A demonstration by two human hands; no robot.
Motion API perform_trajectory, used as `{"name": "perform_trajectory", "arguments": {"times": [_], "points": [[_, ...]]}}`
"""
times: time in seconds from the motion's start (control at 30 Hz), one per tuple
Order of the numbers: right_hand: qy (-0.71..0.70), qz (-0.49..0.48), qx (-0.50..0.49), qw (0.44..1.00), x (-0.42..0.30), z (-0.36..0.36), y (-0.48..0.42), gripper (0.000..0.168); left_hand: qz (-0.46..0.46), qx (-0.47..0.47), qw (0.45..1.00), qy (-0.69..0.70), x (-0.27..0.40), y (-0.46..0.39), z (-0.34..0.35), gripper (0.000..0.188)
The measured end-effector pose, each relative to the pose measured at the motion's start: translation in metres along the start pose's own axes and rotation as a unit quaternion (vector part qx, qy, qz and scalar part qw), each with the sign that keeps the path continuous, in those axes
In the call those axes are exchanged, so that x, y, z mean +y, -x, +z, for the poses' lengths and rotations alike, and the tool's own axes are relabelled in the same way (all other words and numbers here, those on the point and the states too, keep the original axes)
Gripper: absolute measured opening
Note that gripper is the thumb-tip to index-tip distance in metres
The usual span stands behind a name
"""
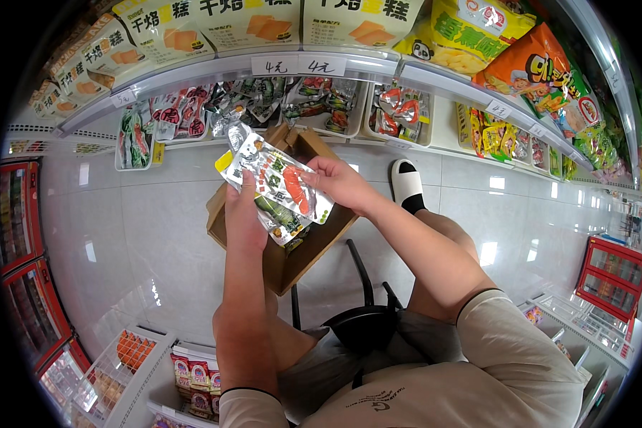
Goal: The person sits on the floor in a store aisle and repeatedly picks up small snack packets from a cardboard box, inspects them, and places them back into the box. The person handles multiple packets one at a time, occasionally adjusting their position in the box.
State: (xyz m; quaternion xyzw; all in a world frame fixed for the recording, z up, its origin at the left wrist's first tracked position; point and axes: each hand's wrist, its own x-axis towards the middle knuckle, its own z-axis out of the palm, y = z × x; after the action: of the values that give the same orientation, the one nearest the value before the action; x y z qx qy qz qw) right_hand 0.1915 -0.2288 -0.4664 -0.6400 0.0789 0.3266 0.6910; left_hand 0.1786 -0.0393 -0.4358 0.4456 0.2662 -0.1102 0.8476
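Observation:
Several sealed foil snack packets (281, 179) with a reddish food picture on the top one are held fanned out above an open cardboard box (321, 254). My left hand (246, 214) grips their left side, thumb on top. On their right side, my right hand (334, 182) pinches the top packet between thumb and fingers. A green-printed packet (278, 214) shows just beneath. The box tilts between my knees, with more packets partly seen inside; its bottom is mostly hidden.
White trays of packets (398, 115) line the lower shelf, under a shelf edge (374, 63) with price cards. Bagged snacks (471, 32) stand above it. A black stool (364, 326) is under me. Behind are a wire basket (112, 369) and red-framed cabinets (612, 278); a red-framed cooler (24, 224) stands left.

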Motion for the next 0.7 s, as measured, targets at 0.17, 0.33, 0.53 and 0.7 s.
{"name": "perform_trajectory", "arguments": {"times": [0.17,0.33,0.53,0.7], "points": [[-0.051,-0.007,-0.009,0.999,0.000,0.001,0.001,0.018,0.037,-0.022,0.999,-0.010,-0.004,-0.002,-0.001,0.039],[-0.124,0.007,0.014,0.992,-0.004,-0.004,0.003,0.015,0.040,-0.013,0.999,-0.006,-0.001,0.002,0.003,0.040],[-0.292,-0.027,0.157,0.943,0.002,-0.015,-0.007,0.013,0.030,-0.006,0.999,-0.020,-0.001,0.000,0.002,0.041],[-0.384,-0.130,0.288,0.868,-0.010,-0.046,-0.007,0.034,0.031,0.003,0.999,-0.007,0.002,0.004,0.004,0.042]]}}
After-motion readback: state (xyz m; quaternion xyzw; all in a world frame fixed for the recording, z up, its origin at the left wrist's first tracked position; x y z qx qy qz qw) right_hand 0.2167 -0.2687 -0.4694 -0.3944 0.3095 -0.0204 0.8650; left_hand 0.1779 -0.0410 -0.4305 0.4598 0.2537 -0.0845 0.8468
